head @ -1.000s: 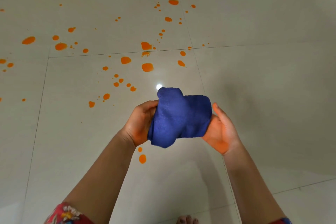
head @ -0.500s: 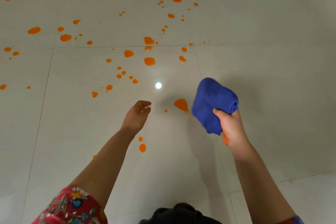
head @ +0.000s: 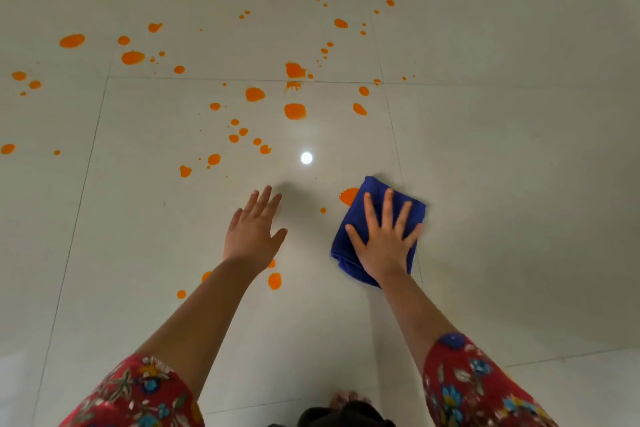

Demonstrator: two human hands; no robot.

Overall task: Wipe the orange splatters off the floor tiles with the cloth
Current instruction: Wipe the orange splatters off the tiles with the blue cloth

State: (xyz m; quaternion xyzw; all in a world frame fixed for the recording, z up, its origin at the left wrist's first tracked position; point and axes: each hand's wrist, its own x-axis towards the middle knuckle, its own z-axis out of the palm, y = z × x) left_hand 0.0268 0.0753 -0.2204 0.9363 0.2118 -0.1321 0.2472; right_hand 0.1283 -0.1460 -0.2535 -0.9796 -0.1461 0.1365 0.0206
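A folded blue cloth [head: 373, 188] lies flat on the pale glossy floor tile [head: 149, 239]. My right hand [head: 384, 243] presses down on it with fingers spread. The cloth's upper left corner touches a large orange splatter [head: 347, 196], and a small orange dot [head: 322, 210] sits just left of that. My left hand [head: 252, 229] is open, palm down, low over the tile to the cloth's left; whether it touches the floor I cannot tell. Several more orange splatters [head: 295, 111] are scattered farther ahead and to the left. An orange drop [head: 274, 280] lies beside my left wrist.
Grout lines [head: 391, 107] divide the large tiles. A bright light reflection [head: 306, 158] shines on the floor ahead of my hands. The tiles to the right of the cloth carry no stains. My toes [head: 346, 396] show at the bottom edge.
Both hands held the cloth in the air, then the left hand let go. My right hand has brought the cloth down onto the floor beside the large splatter and flattened on it.
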